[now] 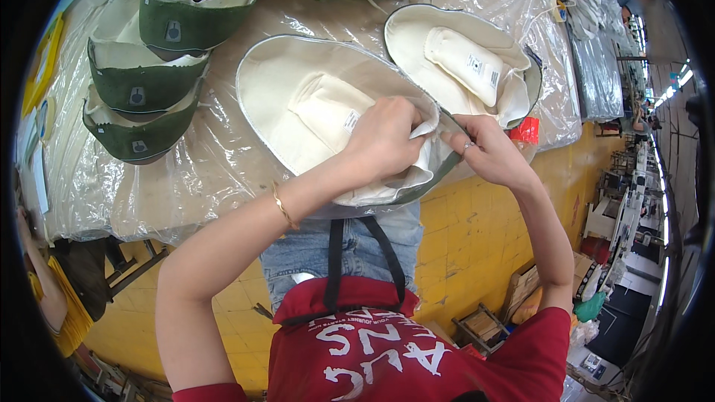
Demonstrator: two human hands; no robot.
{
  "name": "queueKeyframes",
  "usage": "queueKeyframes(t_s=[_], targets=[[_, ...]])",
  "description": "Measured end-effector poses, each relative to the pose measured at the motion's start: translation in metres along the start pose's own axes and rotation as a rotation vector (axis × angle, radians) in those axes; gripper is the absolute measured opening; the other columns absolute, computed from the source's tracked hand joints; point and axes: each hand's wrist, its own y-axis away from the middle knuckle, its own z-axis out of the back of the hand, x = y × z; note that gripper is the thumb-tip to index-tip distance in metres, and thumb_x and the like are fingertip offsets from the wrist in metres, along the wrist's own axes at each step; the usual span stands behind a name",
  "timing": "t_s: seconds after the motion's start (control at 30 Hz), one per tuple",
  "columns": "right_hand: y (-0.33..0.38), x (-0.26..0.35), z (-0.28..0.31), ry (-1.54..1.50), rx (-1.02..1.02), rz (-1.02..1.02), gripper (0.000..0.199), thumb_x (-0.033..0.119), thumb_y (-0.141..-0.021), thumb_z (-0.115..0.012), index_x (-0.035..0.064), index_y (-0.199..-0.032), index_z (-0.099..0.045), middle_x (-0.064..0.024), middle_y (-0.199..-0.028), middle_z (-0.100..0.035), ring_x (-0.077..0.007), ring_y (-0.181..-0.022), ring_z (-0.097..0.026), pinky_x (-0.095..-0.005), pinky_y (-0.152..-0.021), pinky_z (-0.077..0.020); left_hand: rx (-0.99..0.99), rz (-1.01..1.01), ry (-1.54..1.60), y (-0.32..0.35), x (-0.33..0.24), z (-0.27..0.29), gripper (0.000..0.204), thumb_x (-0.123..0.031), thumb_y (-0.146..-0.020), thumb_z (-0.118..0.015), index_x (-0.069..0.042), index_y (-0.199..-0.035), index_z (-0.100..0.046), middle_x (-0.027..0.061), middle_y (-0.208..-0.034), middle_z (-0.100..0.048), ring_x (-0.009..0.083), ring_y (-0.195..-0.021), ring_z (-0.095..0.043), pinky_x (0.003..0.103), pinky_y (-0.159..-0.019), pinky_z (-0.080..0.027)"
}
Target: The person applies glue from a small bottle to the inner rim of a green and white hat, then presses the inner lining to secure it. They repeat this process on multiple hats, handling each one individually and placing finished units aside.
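Observation:
A cream fabric shoe upper [305, 104] lies inside up on the plastic-covered table [186, 186], its lining and tongue showing. My left hand [383, 141] pinches the lining at the upper's near right edge. My right hand [484, 150], with a ring on one finger, grips the same edge from the right, close to the left hand. A gold bracelet sits on my left wrist. A second cream shoe upper [462, 59] lies just behind, also inside up.
Several green shoe uppers [149, 82] are stacked at the table's left and back. A small red object [526, 131] sits by the table's right edge. Yellow tiled floor [462, 238] lies below. Another person in yellow [52, 298] is at the lower left. Boxes and benches stand at the right.

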Motion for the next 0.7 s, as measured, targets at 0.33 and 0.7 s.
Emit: queueKeyframes(t_s=[0.33, 0.7], targets=[[0.005, 0.000, -0.009, 0.107, -0.076, 0.088, 0.022, 0.014, -0.095, -0.056, -0.0072, -0.091, -0.061, -0.0027, -0.064, -0.054, -0.0083, -0.061, -0.051, -0.0266, -0.057, -0.0438, -0.148, -0.030, -0.118, 0.005, -0.002, -0.014, 0.020, -0.013, -0.081, -0.063, 0.006, -0.078, -0.068, 0.0281, -0.073, -0.062, 0.0447, -0.071, -0.062, 0.047, -0.067, -0.049], [-0.001, 0.010, 0.004, 0.212, -0.082, 0.147, 0.025, 0.013, -0.089, -0.052, -0.0102, -0.092, -0.059, -0.0221, -0.067, -0.057, -0.0310, -0.062, -0.057, -0.0409, -0.062, -0.0455, 0.129, 0.110, 0.015, -0.008, -0.007, 0.008, 0.023, -0.017, -0.078, -0.073, 0.006, -0.081, -0.070, 0.0261, -0.078, -0.067, 0.0415, -0.080, -0.066, 0.045, -0.073, -0.052]])
